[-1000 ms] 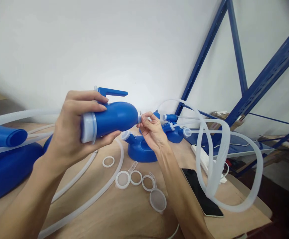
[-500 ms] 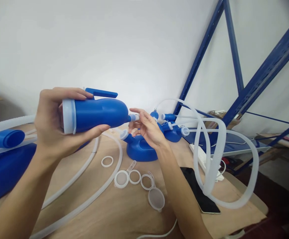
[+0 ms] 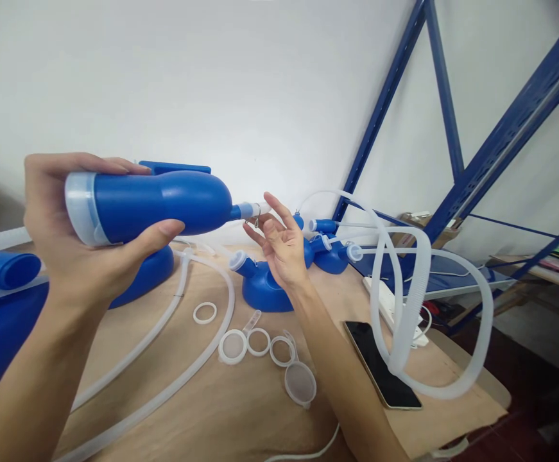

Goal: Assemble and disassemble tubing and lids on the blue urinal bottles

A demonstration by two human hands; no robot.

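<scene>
My left hand (image 3: 74, 244) is wrapped round a blue plastic bottle (image 3: 163, 199), which lies sideways in the air. A translucent white cap (image 3: 81, 206) covers its wide left end, against my palm. Its blue handle (image 3: 178, 168) shows along the top. From the narrow right end, a pale connector (image 3: 246, 210) leads into a white tube end with a thin wire clamp (image 3: 258, 217) round it. Beside that clamp is my right hand (image 3: 282, 247), palm up, fingers spread apart; the fingertips are at or near the tube. Whether they touch the wire, I cannot tell.
Several translucent rings and lids (image 3: 233, 346) lie on the wooden table (image 3: 202, 410). Long white hoses (image 3: 212, 350) curve across it and over the right edge. More blue bottles (image 3: 264, 289) stand behind. A phone (image 3: 380, 366), a power strip (image 3: 395, 311) and blue shelving (image 3: 491, 128) are at right.
My left hand and the bottle have moved left and slightly up. My right hand's fingers have spread apart, uncovering the wire clamp on the tube end. The view has shifted slightly.
</scene>
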